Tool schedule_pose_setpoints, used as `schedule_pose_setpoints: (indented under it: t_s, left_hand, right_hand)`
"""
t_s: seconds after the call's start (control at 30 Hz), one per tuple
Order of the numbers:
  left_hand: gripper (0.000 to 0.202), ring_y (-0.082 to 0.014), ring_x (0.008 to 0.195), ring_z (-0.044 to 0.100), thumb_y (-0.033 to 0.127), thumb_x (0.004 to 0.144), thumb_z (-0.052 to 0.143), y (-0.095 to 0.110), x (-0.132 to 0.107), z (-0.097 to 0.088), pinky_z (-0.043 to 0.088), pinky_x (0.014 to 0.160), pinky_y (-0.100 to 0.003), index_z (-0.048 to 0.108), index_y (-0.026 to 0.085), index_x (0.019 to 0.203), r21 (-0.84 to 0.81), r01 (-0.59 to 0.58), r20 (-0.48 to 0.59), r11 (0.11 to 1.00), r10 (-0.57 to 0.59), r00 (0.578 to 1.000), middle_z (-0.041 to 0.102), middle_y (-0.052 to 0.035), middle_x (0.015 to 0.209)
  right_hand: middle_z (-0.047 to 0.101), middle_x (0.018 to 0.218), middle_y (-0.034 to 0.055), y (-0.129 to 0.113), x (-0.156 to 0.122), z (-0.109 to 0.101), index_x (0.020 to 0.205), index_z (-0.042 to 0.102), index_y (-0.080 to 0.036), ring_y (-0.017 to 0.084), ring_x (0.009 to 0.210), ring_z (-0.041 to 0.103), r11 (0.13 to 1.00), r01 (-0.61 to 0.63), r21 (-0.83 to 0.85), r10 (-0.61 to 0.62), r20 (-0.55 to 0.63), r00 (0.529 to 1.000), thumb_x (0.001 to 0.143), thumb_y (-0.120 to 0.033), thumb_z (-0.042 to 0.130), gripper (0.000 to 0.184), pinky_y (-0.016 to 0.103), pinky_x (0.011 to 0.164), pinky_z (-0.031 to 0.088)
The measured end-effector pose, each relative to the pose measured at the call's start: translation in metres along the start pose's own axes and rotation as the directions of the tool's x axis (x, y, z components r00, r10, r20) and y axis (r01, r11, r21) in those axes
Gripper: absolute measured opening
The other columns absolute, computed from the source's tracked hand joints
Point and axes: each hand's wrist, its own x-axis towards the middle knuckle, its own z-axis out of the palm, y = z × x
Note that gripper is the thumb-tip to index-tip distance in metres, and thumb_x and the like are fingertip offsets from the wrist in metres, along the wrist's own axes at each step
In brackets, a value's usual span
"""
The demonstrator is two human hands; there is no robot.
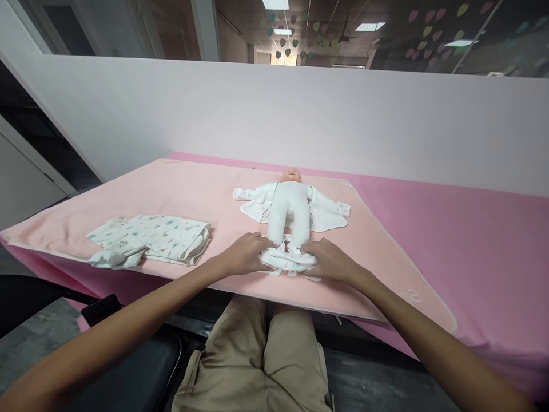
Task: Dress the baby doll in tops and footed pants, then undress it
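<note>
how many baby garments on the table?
3: folded printed garment at left; open white garment under the doll; bunched printed garment at its feet, gripped by left hand and right hand. Others may be hidden.

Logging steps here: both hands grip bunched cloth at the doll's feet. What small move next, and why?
Probably ease the bunched printed garment up over the doll's feet: the left hand and right hand grip it on either side right at the leg ends, and the legs above lie uncovered.
</note>
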Motion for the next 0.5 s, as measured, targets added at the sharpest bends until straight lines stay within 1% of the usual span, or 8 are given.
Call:
schedule_pose_setpoints:
  t_s: [0.07, 0.13, 0.2, 0.23, 0.3, 0.37, 0.43, 0.5]
  left_hand:
    - [0.041, -0.0288, 0.103, 0.066, 0.051, 0.094, 0.072, 0.005, -0.007, 0.004, 0.045, 0.090, -0.039, 0.071, 0.022, 0.122, -0.006, -0.013, -0.053, 1.000, 0.013, 0.999, 0.078, -0.0082, 0.112]
    - [0.030, -0.0274, 0.099, 0.066, 0.046, 0.096, 0.070, 0.011, -0.014, 0.005, 0.045, 0.087, -0.039, 0.071, 0.021, 0.112, -0.002, -0.013, -0.085, 1.000, 0.013, 0.996, 0.077, -0.0080, 0.106]
    - [0.022, -0.0265, 0.095, 0.064, 0.041, 0.097, 0.067, 0.019, -0.022, 0.002, 0.045, 0.084, -0.039, 0.068, 0.020, 0.101, 0.005, -0.021, -0.097, 1.000, 0.022, 0.995, 0.075, -0.0075, 0.099]
    - [0.020, -0.0261, 0.093, 0.064, 0.040, 0.098, 0.066, 0.024, -0.026, 0.000, 0.045, 0.084, -0.039, 0.067, 0.020, 0.099, 0.002, -0.032, -0.098, 0.999, 0.032, 0.995, 0.075, -0.0072, 0.097]
    - [0.020, -0.0259, 0.093, 0.063, 0.040, 0.098, 0.066, 0.035, -0.034, -0.005, 0.045, 0.086, -0.039, 0.066, 0.020, 0.101, -0.020, -0.050, -0.090, 0.999, 0.048, 0.995, 0.074, -0.0068, 0.097]
    - [0.023, -0.0258, 0.094, 0.064, 0.043, 0.097, 0.068, 0.047, -0.042, -0.010, 0.045, 0.087, -0.039, 0.066, 0.021, 0.102, -0.058, -0.058, -0.071, 0.997, 0.054, 0.996, 0.074, -0.0064, 0.098]
    - [0.028, -0.0256, 0.093, 0.064, 0.048, 0.095, 0.071, 0.059, -0.049, -0.017, 0.045, 0.088, -0.039, 0.064, 0.021, 0.099, -0.093, -0.056, -0.040, 0.994, 0.052, 0.998, 0.073, -0.0055, 0.097]
    - [0.035, -0.0252, 0.091, 0.065, 0.054, 0.092, 0.073, 0.070, -0.056, -0.027, 0.045, 0.086, -0.038, 0.063, 0.021, 0.097, -0.114, -0.046, -0.005, 0.992, 0.046, 0.999, 0.071, -0.0043, 0.094]
  right_hand:
    - [0.072, 0.086, 0.0030, -0.005, -0.009, 0.010, 0.081, 0.056, -0.022, 0.020, 0.076, 0.060, 0.998, 0.057, -0.013, -0.058, -0.119, 0.991, 0.096, -0.039, 0.069, 0.026, 0.031, 0.072, 0.031]
    - [0.073, 0.085, 0.0050, -0.011, -0.019, 0.020, 0.081, 0.057, -0.021, 0.020, 0.077, 0.061, 0.996, 0.068, -0.051, -0.078, -0.238, 0.968, 0.100, -0.031, 0.061, 0.022, 0.033, 0.073, 0.031]
    - [0.073, 0.084, 0.0068, -0.018, -0.029, 0.028, 0.083, 0.059, -0.021, 0.021, 0.077, 0.062, 0.995, 0.049, -0.087, -0.075, -0.323, 0.943, 0.100, -0.023, 0.056, 0.018, 0.034, 0.072, 0.030]
    - [0.073, 0.084, 0.0072, -0.023, -0.034, 0.031, 0.083, 0.059, -0.021, 0.022, 0.077, 0.062, 0.995, 0.037, -0.094, -0.067, -0.344, 0.937, 0.099, -0.020, 0.055, 0.017, 0.034, 0.072, 0.030]
    - [0.073, 0.084, 0.0067, -0.035, -0.046, 0.032, 0.084, 0.059, -0.021, 0.022, 0.077, 0.062, 0.998, 0.016, -0.067, -0.038, -0.334, 0.942, 0.097, -0.019, 0.058, 0.013, 0.034, 0.072, 0.030]
    - [0.074, 0.087, 0.0049, -0.050, -0.059, 0.024, 0.085, 0.060, -0.021, 0.022, 0.078, 0.063, 1.000, 0.008, 0.015, -0.004, -0.266, 0.964, 0.094, -0.025, 0.067, 0.012, 0.033, 0.073, 0.033]
    - [0.075, 0.093, 0.0033, -0.068, -0.072, 0.007, 0.090, 0.062, -0.022, 0.021, 0.080, 0.064, 0.992, 0.005, 0.129, 0.018, -0.177, 0.984, 0.091, -0.031, 0.075, 0.016, 0.032, 0.074, 0.037]
    - [0.075, 0.096, 0.0026, -0.084, -0.084, -0.016, 0.095, 0.064, -0.023, 0.021, 0.082, 0.064, 0.975, -0.014, 0.220, 0.039, -0.111, 0.993, 0.088, -0.038, 0.081, 0.024, 0.030, 0.073, 0.040]
